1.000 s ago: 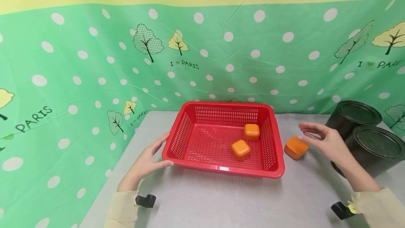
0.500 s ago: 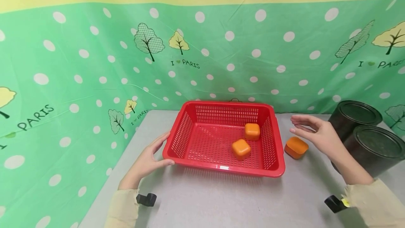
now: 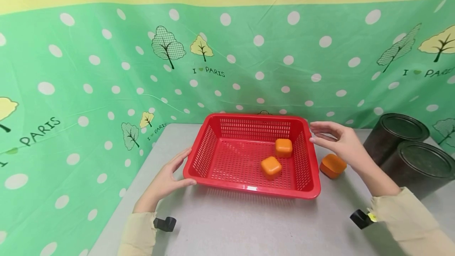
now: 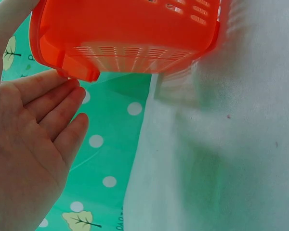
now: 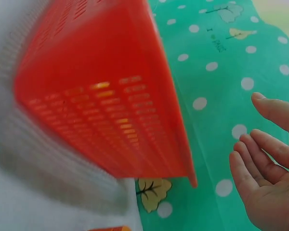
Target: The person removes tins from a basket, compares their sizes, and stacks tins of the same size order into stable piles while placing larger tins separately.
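A red perforated plastic basket [image 3: 227,187] sits on the table in the head view. Inside it lie two orange rounded cube-like pieces [image 3: 271,168], both toward the right. My left hand [image 3: 165,183] is at the basket's left end, with fingers along the side rim and thumb by the front corner. In the left wrist view its straight fingers [image 4: 53,108] meet the rim from outside. My right hand [image 3: 343,143] hovers by the right rim, fingers loosely extended and holding nothing; the right wrist view shows a gap to the basket [image 5: 101,96].
A third orange piece [image 3: 332,165] rests on the table outside the basket, below my right hand. Two dark lidded cans [image 3: 424,165] stand at the right. A green dotted cloth [image 3: 241,62] hangs behind the grey table [image 3: 227,228].
My right hand has moved left and away from the outer orange piece, over to the basket's right rim. The left hand, basket and orange pieces have stayed in place.
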Demonstrator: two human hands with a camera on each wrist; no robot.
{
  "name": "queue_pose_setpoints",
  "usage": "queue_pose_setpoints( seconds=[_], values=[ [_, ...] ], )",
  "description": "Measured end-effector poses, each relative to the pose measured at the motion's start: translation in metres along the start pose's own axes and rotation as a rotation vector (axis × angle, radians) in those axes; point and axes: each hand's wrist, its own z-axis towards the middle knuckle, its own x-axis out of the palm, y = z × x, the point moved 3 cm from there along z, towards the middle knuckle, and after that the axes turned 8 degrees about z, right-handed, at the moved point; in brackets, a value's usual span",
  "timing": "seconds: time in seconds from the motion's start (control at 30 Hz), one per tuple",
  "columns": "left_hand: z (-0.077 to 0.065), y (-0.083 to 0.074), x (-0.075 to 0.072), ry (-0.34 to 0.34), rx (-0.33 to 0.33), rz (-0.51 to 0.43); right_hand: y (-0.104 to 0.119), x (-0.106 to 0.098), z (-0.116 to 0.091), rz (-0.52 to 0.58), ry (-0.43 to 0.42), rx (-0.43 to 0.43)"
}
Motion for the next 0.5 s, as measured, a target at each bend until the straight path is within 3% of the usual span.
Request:
queue_pose_setpoints(
  seconds=[0.5],
  values=[
    [-0.001,0.002,0.001,-0.004,0.001,-0.003,0.028,0.03,0.028,0.079,0.069,-0.043]
  ],
)
